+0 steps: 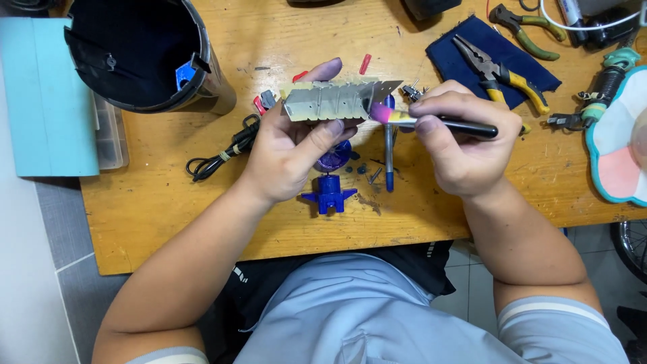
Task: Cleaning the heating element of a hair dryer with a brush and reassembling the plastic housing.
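My left hand [296, 145] holds a ribbed silver metal plate [333, 100] up over the wooden table [168, 209], thumb on its near edge and fingers behind it. My right hand [461, 141] grips a slim tool [465, 125] with a black shaft and a pink-and-yellow end, whose tip touches the plate's right end. Below the plate lie a blue plastic finned part [329, 194], a purple round part [333, 158] and a blue pen-like stick [389, 155]. Small screws are scattered beside them.
A black cylindrical housing [145, 54] stands at the back left beside a teal box [44, 94]. A coiled black cord [219, 155] lies left of my hand. Yellow-handled pliers [502, 71] rest on a navy cloth [492, 54]; green-handled pliers [529, 30] and a flower-shaped pad [617, 145] are on the right.
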